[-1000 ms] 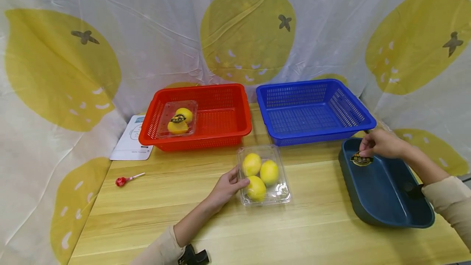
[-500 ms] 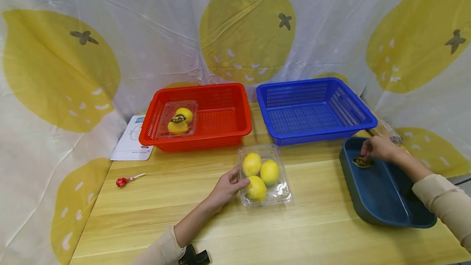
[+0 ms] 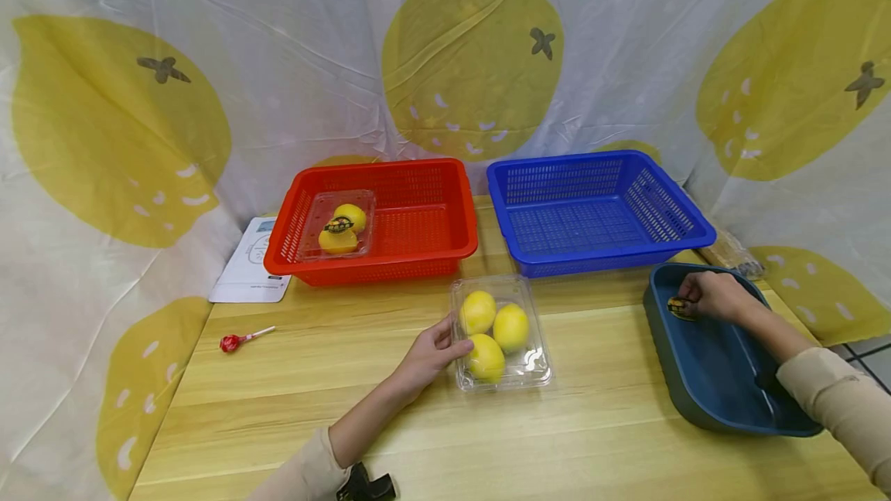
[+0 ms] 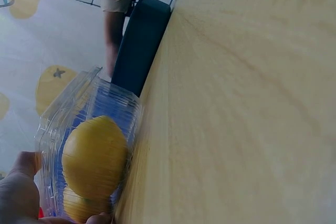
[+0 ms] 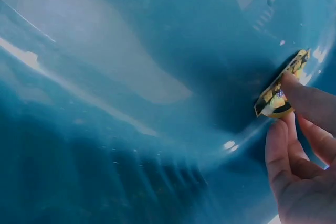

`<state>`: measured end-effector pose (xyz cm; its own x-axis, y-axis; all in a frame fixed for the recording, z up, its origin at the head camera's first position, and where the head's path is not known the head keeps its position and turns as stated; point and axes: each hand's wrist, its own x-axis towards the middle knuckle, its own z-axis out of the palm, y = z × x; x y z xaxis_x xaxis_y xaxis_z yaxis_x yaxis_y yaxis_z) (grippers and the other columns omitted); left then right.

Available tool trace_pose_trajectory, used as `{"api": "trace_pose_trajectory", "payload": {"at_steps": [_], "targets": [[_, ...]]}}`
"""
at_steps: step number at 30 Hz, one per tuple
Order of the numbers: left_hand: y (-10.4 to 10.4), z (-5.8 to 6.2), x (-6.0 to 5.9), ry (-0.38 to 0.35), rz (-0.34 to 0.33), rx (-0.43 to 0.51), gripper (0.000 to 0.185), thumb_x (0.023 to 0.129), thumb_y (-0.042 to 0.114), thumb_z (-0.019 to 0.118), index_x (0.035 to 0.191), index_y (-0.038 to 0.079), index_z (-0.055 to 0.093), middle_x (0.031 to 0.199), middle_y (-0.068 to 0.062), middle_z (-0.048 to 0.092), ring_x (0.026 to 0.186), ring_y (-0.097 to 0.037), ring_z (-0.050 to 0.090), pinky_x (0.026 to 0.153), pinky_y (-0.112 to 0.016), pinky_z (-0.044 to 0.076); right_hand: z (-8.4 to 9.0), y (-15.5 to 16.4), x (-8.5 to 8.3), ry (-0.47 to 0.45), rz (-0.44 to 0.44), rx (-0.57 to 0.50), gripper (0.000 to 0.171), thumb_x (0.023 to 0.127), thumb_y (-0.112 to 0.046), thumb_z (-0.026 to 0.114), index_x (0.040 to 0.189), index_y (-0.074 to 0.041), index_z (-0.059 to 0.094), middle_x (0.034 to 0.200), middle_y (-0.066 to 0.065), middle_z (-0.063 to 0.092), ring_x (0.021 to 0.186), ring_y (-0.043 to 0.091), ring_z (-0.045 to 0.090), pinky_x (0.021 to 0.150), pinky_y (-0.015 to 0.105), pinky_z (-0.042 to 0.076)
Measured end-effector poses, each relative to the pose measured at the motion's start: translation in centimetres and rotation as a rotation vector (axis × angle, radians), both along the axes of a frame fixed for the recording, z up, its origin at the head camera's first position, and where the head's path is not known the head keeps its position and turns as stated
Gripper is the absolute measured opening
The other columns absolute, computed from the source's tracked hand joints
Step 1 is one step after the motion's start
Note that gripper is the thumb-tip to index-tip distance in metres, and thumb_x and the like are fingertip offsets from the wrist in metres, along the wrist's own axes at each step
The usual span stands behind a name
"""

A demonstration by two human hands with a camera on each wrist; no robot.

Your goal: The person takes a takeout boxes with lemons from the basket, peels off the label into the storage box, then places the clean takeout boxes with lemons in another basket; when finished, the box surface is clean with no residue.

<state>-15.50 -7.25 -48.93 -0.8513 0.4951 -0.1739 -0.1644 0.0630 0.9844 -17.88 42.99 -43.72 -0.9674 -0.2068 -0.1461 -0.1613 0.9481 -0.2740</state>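
A white cloth printed with big yellow lemons (image 3: 299, 60) hangs behind the scene and along both sides, and in front of it lies a pale wooden table (image 3: 334, 393). At the far side of the table a blue basket (image 3: 564, 219) sits to the right and a red basket (image 3: 414, 230) to the left, with a narrow gap between them. On the right, nearer than the blue basket, is a dark teal tub (image 3: 724, 389) with rounded corners. A clear plastic box (image 3: 520, 377) lies flat on the table near the middle, in front of the gap between the baskets; a second clear box (image 3: 322, 211) lies at the left end inside the red basket. A white printed sheet (image 3: 244, 273) lies to the left of that basket, partly beneath its rim. The left hand (image 3: 426, 356) grips the nearer box by its left edge, thumb on top; the right hand (image 3: 717, 296) reaches into the far end of the tub. Three yellow lemons (image 3: 510, 328) show in the gripped box and two in the other. A red lollipop (image 3: 230, 342) lies at the left, its white stick pointing right. Smallest are the black-and-gold stickers: one (image 3: 339, 225) on the second box, the other (image 5: 281, 87) pinched between the right thumb and fingers; whether it touches the tub I cannot tell
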Motion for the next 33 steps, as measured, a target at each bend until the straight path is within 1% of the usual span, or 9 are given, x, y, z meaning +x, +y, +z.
{"api": "trace_pose_trajectory", "payload": {"at_steps": [3, 6, 9, 13, 17, 22, 25, 28, 33], "targets": [[0.0, 0.0, 0.0, -0.007, 0.002, 0.001, 0.083, 0.093, 0.025, 0.067, 0.154, -0.001, 0.018, 0.162, -0.016, 0.018, 0.146, -0.032, 0.028, 0.114, -0.042, 0.033, -0.1, 0.0, 0.2, 0.0, -0.007, 0.01, 0.021, 0.075, -0.009, 0.077, 0.09, 0.003, 0.069, 0.077, 0.006, 0.07, 0.07, 0.019, 0.063, 0.065, 0.042, 0.053], [-0.1, -0.1, 0.0, 0.0, 0.009, -0.012, 0.083, 0.093, 0.026, 0.067, 0.154, -0.002, 0.018, 0.162, -0.018, 0.017, 0.146, -0.034, 0.027, 0.115, -0.044, 0.032, -0.2, -0.1, 0.2, 0.0, 0.007, 0.015, 0.026, 0.076, -0.011, 0.077, 0.094, 0.007, 0.07, 0.08, 0.01, 0.072, 0.073, 0.025, 0.066, 0.068, 0.047, 0.055], [-0.1, 0.0, 0.1, 0.004, 0.017, -0.021, 0.084, 0.093, 0.027, 0.067, 0.153, -0.003, 0.017, 0.162, -0.019, 0.015, 0.146, -0.035, 0.025, 0.115, -0.045, 0.03, -0.4, -0.3, 0.2, 0.024, 0.038, 0.028, 0.03, 0.075, -0.012, 0.079, 0.096, 0.009, 0.071, 0.083, 0.014, 0.073, 0.075, 0.028, 0.067, 0.069, 0.048, 0.055], [-0.1, 0.1, 0.1, 0.002, 0.02, -0.023, 0.082, 0.093, 0.026, 0.066, 0.153, -0.003, 0.018, 0.162, -0.019, 0.015, 0.146, -0.036, 0.024, 0.116, -0.046, 0.029, -0.5, -0.7, 0.5, 0.062, 0.072, 0.047, 0.029, 0.076, -0.013, 0.079, 0.096, 0.008, 0.073, 0.083, 0.013, 0.074, 0.071, 0.022, 0.065, 0.065, 0.044, 0.054], [0.0, 0.2, 0.1, -0.001, 0.013, -0.017, 0.082, 0.094, 0.025, 0.066, 0.154, -0.002, 0.018, 0.162, -0.019, 0.016, 0.146, -0.036, 0.026, 0.115, -0.045, 0.031, -0.5, -0.8, 1.0, 0.077, 0.074, 0.059, 0.027, 0.076, -0.013, 0.078, 0.094, 0.006, 0.073, 0.078, 0.007, 0.073, 0.066, 0.015, 0.061, 0.061, 0.041, 0.051], [0.1, 0.3, 0.3, -0.004, 0.009, -0.017, 0.084, 0.093, 0.026, 0.067, 0.153, -0.003, 0.016, 0.162, -0.019, 0.015, 0.146, -0.036, 0.025, 0.115, -0.046, 0.03, -1.0, -0.8, 1.5, 0.1, 0.077, 0.055, 0.027, 0.076, -0.01, 0.078, 0.095, 0.009, 0.072, 0.081, 0.01, 0.071, 0.072, 0.026, 0.063, 0.063, 0.044, 0.052], [0.1, 0.3, 0.3, 0.0, 0.009, -0.016, 0.084, 0.093, 0.027, 0.067, 0.154, -0.002, 0.016, 0.162, -0.019, 0.015, 0.146, -0.036, 0.024, 0.116, -0.046, 0.029, -1.2, -0.8, 1.6, 0.109, 0.085, 0.065, 0.027, 0.076, -0.007, 0.077, 0.095, 0.01, 0.072, 0.082, 0.013, 0.066, 0.076, 0.032, 0.06, 0.064, 0.046, 0.052], [0.2, 0.3, 0.2, 0.004, 0.012, -0.016, 0.084, 0.093, 0.028, 0.067, 0.154, -0.002, 0.017, 0.162, -0.018, 0.015, 0.146, -0.036, 0.024, 0.116, -0.046, 0.029, -1.1, -0.9, 1.6, 0.095, 0.069, 0.071, 0.027, 0.077, -0.007, 0.077, 0.096, 0.012, 0.071, 0.082, 0.015, 0.062, 0.077, 0.033, 0.058, 0.064, 0.046, 0.051], [0.2, 0.3, 0.2, 0.005, 0.014, -0.017, 0.084, 0.093, 0.028, 0.067, 0.153, -0.003, 0.017, 0.162, -0.019, 0.015, 0.146, -0.036, 0.024, 0.116, -0.046, 0.028, -1.1, -1.0, 1.6, 0.07, 0.054, 0.062, 0.03, 0.077, -0.006, 0.076, 0.098, 0.015, 0.069, 0.086, 0.02, 0.062, 0.08, 0.036, 0.059, 0.065, 0.048, 0.052]]}}
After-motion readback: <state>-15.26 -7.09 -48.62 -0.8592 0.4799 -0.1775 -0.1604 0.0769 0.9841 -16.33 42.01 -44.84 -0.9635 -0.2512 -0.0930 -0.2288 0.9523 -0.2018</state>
